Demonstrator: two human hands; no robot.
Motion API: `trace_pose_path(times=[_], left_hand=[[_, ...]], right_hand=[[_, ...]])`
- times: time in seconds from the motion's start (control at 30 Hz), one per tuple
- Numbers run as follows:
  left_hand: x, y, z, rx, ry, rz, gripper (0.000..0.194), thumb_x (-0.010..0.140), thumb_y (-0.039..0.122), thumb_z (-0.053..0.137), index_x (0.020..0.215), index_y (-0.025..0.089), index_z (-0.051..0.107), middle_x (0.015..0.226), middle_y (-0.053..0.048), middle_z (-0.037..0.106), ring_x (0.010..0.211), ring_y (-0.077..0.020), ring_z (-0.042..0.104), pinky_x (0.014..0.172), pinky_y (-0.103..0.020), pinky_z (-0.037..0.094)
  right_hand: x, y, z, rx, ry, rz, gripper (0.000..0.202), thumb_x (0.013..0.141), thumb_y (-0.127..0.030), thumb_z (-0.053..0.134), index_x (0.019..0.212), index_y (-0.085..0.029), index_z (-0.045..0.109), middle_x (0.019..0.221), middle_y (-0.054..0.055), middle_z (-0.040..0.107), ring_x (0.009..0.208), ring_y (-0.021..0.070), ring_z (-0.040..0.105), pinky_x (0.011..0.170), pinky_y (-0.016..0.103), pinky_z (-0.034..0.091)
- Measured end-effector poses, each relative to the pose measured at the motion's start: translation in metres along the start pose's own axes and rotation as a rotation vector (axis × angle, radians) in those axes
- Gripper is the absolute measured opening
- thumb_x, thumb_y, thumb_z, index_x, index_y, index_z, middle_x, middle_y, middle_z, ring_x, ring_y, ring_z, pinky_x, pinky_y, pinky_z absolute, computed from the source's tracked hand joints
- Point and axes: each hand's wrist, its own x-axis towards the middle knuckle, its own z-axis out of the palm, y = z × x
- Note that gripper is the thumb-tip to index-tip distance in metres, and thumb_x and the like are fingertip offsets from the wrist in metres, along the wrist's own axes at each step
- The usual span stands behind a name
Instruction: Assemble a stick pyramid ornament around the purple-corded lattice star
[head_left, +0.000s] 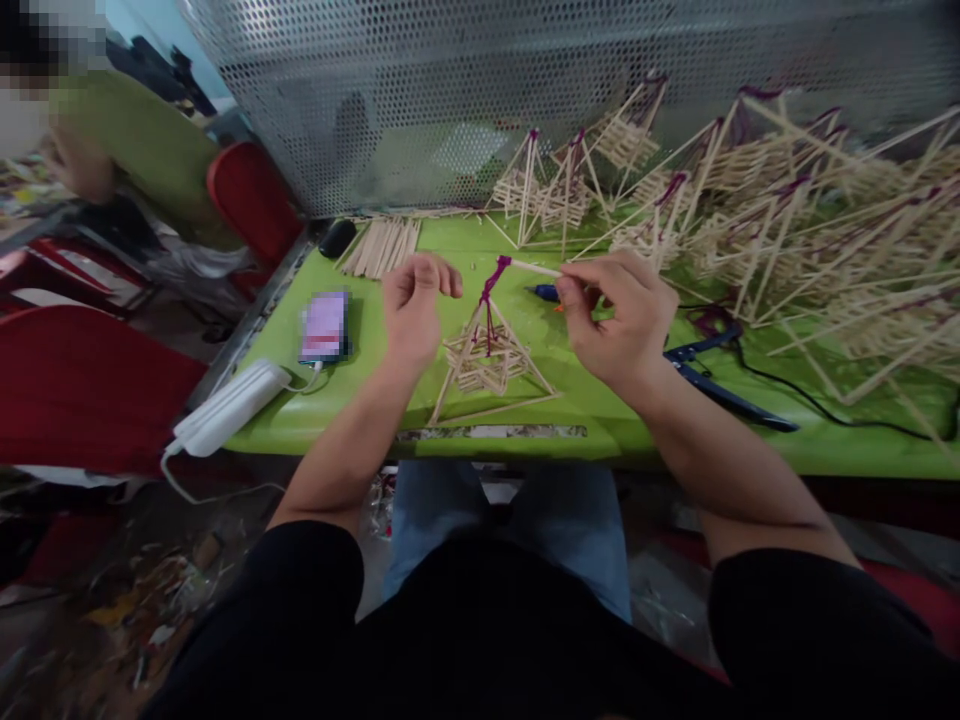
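Observation:
A small pyramid-shaped frame of thin wooden sticks (491, 362) stands on the green table, with a purple cord (491, 285) rising from its top. My right hand (621, 312), to the right of the cord, pinches one end of a thin wooden stick (536, 268); the stick's other end meets the upper end of the cord. Left of the frame, my left hand (420, 305) is raised with its fingers curled. Whether anything is between those fingers is hidden. A blue tool (544, 292) lies partly behind my right hand.
Many stick frames (795, 210) crowd the right and back of the green table (360, 425). Dark pliers (727, 392) lie right. A stick bundle (382, 247), phone (325, 326) and white power strip (229, 405) are left. A person (142, 150) sits beyond. Behind is a perforated metal panel (390, 90).

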Motion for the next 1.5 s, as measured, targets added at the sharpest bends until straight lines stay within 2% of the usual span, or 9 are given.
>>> trace_pose_path(times=[0.1,0.23,0.43,0.6,0.73,0.83,0.97,1.17,1.5], left_hand=[[-0.002,0.002,-0.003,0.037,-0.138,-0.038,0.067,0.101,0.086,0.069,0.079,0.022,0.072,0.080,-0.003,0.068,0.080,-0.0173,0.070,0.079,-0.034,0.057],[-0.005,0.006,-0.004,0.124,-0.311,0.003,0.045,0.097,0.070,0.088,0.104,0.026,0.086,0.101,-0.004,0.082,0.092,-0.0171,0.075,0.081,-0.032,0.056],[-0.011,0.008,0.004,0.135,-0.290,0.143,0.021,0.107,0.049,0.084,0.103,0.028,0.089,0.099,-0.002,0.085,0.098,-0.0175,0.080,0.086,-0.032,0.062],[-0.012,0.011,0.005,0.164,-0.306,0.196,0.020,0.110,0.047,0.081,0.105,0.030,0.089,0.099,-0.002,0.086,0.099,-0.0189,0.081,0.089,-0.035,0.064],[-0.016,0.014,0.005,0.174,-0.311,0.146,0.026,0.111,0.052,0.077,0.116,0.029,0.089,0.111,-0.005,0.088,0.106,-0.0211,0.084,0.095,-0.037,0.066],[-0.020,0.014,0.007,0.165,-0.277,0.073,0.030,0.111,0.053,0.078,0.120,0.026,0.087,0.111,-0.005,0.089,0.105,-0.0205,0.086,0.095,-0.036,0.068],[-0.023,0.013,0.012,0.102,-0.233,0.054,0.033,0.108,0.056,0.082,0.119,0.025,0.084,0.104,-0.004,0.088,0.097,-0.0191,0.088,0.091,-0.033,0.070],[-0.025,0.011,0.012,0.112,-0.203,0.058,0.033,0.103,0.058,0.086,0.115,0.026,0.085,0.098,-0.001,0.085,0.089,-0.0166,0.086,0.082,-0.030,0.067],[-0.026,0.014,0.014,0.102,-0.183,0.050,0.031,0.105,0.056,0.085,0.110,0.026,0.085,0.097,-0.001,0.085,0.090,-0.0174,0.085,0.084,-0.032,0.069]], right_hand=[[0.001,0.002,0.001,0.022,-0.007,0.027,0.013,0.113,-0.035,0.068,0.113,-0.030,0.080,0.093,0.004,0.078,0.068,0.0195,0.067,0.064,0.040,0.055],[0.001,0.001,0.002,0.044,-0.008,0.023,0.012,0.112,-0.033,0.069,0.111,-0.028,0.080,0.094,0.004,0.079,0.066,0.0187,0.067,0.063,0.038,0.054],[0.000,-0.001,0.001,0.045,0.004,0.031,0.013,0.113,-0.033,0.069,0.111,-0.027,0.080,0.095,0.004,0.080,0.066,0.0174,0.066,0.062,0.036,0.053],[0.001,0.000,0.001,0.035,-0.001,0.037,0.017,0.114,-0.035,0.066,0.109,-0.027,0.080,0.092,0.004,0.079,0.065,0.0171,0.065,0.062,0.036,0.052],[0.001,-0.002,0.001,0.033,-0.023,0.037,0.020,0.115,-0.037,0.063,0.110,-0.026,0.079,0.093,0.004,0.079,0.065,0.0165,0.064,0.063,0.036,0.053],[0.000,-0.006,0.002,0.070,-0.024,0.029,0.014,0.114,-0.033,0.065,0.113,-0.027,0.077,0.095,0.004,0.078,0.066,0.0161,0.064,0.064,0.036,0.052],[-0.002,-0.008,0.002,0.099,-0.029,0.028,0.012,0.114,-0.033,0.064,0.110,-0.028,0.074,0.094,0.004,0.075,0.067,0.0170,0.063,0.064,0.037,0.052],[-0.006,-0.009,0.003,0.063,-0.077,0.064,0.022,0.117,-0.040,0.055,0.116,-0.029,0.073,0.091,0.004,0.071,0.071,0.0193,0.063,0.066,0.038,0.053],[-0.006,-0.017,0.005,0.080,-0.077,0.030,0.018,0.115,-0.031,0.056,0.118,-0.027,0.073,0.091,0.004,0.071,0.073,0.0196,0.063,0.066,0.037,0.046]])
